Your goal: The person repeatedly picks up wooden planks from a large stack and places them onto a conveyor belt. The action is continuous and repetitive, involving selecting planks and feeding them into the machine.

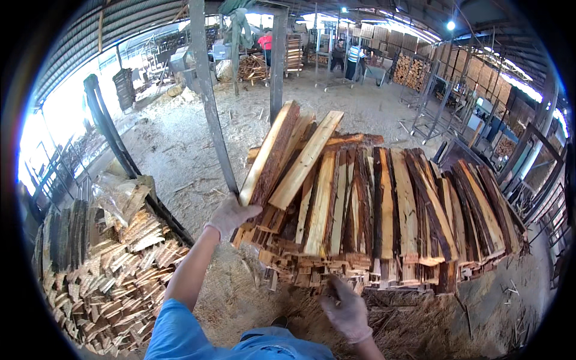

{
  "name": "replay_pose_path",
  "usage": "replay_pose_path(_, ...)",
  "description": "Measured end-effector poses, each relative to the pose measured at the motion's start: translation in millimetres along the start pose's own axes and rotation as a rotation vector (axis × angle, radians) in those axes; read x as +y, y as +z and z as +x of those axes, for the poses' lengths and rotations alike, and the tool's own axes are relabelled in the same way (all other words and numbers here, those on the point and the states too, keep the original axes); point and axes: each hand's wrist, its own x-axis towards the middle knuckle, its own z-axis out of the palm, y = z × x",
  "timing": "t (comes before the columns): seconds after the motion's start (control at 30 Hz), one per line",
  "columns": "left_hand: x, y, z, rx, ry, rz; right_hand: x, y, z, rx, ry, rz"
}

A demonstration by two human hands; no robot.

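Note:
A large stack of bark-edged wood slabs [408, 210] lies in front of me, most pieces pointing away from me. At its left end, my left hand [233, 217], in a pale work glove, is closed round the near end of a long slab [273, 153] with a bark side. The thumb lies across the end; the other fingers are partly hidden. Beside that slab, a lighter plank [309, 157] rests slanted on top of the pile. My right hand [347, 312], also gloved, is held low before the stack's near face, fingers loosely bent and apart, nothing visible in it.
A heap of split wood [114, 288] stands at the lower left. Grey upright posts [211, 96] rise just beyond the stack's left end. Wheeled metal racks [429, 111] stand farther right. Several people are in the background, one in a striped top [353, 55]. Wood scraps litter the floor.

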Motion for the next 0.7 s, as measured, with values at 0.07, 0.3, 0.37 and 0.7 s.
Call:
replay_pose_path(0.07,-30,8,15,0.049,0.067,0.029,-33,28,42,-0.102,-0.025,-0.047)
replay_pose_path(0.3,-19,13,12,0.070,0.154,0.073,-49,125,174,-0.138,0.019,-0.037)
replay_pose_path(0.37,-23,16,14,0.100,0.159,0.045,-48,141,198,-0.179,-0.033,0.015)
replay_pose_path(0.7,-49,-1,19,0.101,0.263,0.118,-90,143,229,-0.261,0.091,-0.080)
